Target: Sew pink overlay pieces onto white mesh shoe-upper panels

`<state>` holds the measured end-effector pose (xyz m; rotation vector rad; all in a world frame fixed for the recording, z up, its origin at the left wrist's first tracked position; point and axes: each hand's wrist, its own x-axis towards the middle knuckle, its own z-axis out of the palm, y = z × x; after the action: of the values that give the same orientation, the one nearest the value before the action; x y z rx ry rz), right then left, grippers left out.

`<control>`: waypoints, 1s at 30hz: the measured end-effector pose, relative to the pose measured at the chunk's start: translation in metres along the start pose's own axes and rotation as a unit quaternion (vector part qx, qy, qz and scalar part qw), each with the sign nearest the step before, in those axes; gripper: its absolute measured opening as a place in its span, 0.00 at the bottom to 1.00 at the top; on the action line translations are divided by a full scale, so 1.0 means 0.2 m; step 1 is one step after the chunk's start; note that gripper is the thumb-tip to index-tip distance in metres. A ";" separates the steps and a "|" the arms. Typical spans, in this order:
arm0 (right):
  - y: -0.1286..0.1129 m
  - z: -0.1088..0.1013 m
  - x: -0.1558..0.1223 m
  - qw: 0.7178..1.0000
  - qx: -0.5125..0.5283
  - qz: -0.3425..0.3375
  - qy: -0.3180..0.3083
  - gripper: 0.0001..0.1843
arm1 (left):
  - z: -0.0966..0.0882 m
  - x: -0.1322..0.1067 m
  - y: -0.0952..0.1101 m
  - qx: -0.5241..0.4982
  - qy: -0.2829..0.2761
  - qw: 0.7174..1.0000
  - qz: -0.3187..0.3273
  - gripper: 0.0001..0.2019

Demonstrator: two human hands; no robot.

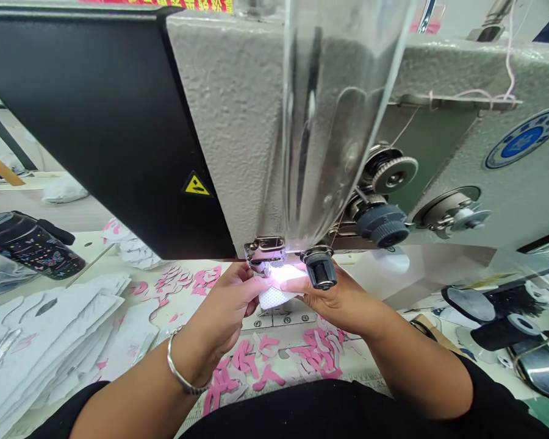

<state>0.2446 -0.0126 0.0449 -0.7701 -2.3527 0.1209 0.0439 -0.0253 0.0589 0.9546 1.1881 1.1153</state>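
Note:
My left hand point(226, 305) and my right hand point(336, 302) meet under the head of a grey sewing machine point(238, 122). Between them they pinch a small white mesh fabric piece point(273, 297), held at the lit presser foot point(266, 259). The left fingers curl round the piece's left edge, and a silver bracelet sits on that wrist. The right fingers press on its right edge, just below a dark knob point(321, 270). The needle itself is hidden by glare and a clear guard point(329, 122).
A stack of white cut fabric pieces point(41, 341) lies at left. Pink cut shapes point(320, 353) are scattered on the table in front of the machine. A dark patterned bottle point(32, 247) lies at far left. Black and white thread spools point(498, 317) stand at right.

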 end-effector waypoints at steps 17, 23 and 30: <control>0.04 0.01 -0.01 1.000 0.021 -0.007 -0.010 0.13 | 0.02 -0.03 -0.01 0.008 0.009 1.000 0.010 0.13; 0.06 0.01 -0.01 0.999 0.032 -0.006 -0.013 0.14 | 0.02 -0.02 -0.02 0.007 0.010 1.000 0.023 0.15; 0.07 0.02 -0.02 1.000 0.026 -0.015 -0.008 0.13 | 0.01 -0.01 -0.04 0.028 0.000 0.999 0.035 0.14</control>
<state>0.2510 -0.0033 0.0368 -0.7108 -2.3666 0.1750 0.0462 -0.0296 0.0514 1.0468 1.1982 1.1428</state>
